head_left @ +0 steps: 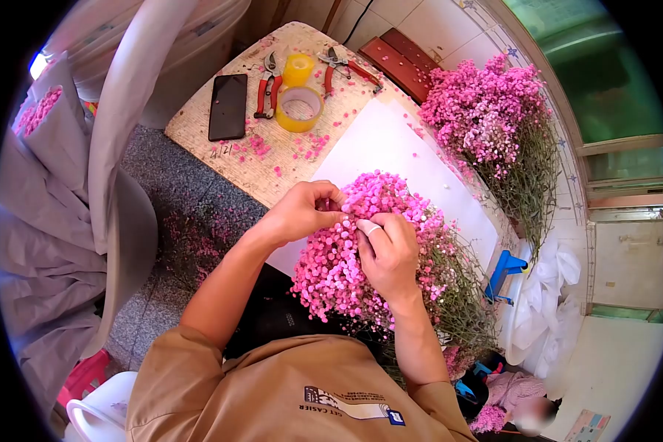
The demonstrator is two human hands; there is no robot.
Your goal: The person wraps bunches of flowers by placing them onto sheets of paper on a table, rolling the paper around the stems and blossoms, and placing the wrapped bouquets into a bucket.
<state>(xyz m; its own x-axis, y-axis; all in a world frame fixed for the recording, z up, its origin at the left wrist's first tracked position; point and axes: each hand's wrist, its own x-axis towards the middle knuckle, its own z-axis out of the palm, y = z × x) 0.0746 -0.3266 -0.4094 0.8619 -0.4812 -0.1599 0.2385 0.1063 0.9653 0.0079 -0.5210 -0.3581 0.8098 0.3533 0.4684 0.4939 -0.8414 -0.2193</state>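
Observation:
A bunch of pink baby's breath (pixel 339 269) lies before my chest, partly over a white paper sheet (pixel 379 144), with its green stems pointing to the lower right. At the upper left of the blooms, my left hand (pixel 306 212) is closed, thumb and forefinger pinching among the small flower heads. Close beside it, my right hand (pixel 389 254), with a ring on one finger, is also closed in a pinch on the blooms. The fingertips of both hands nearly meet. Exactly which sprigs they grip is partly hidden.
On the wooden table (pixel 191 121) lie a black phone (pixel 228 107), two red-handled pruners (pixel 268 90) (pixel 339 70) and yellow tape rolls (pixel 300 109). More pink flowers (pixel 486 110) rest at the right. A blue tape dispenser (pixel 504 274) and wrapped bundles (pixel 44 221) flank me. Another person (pixel 519 394) is at lower right.

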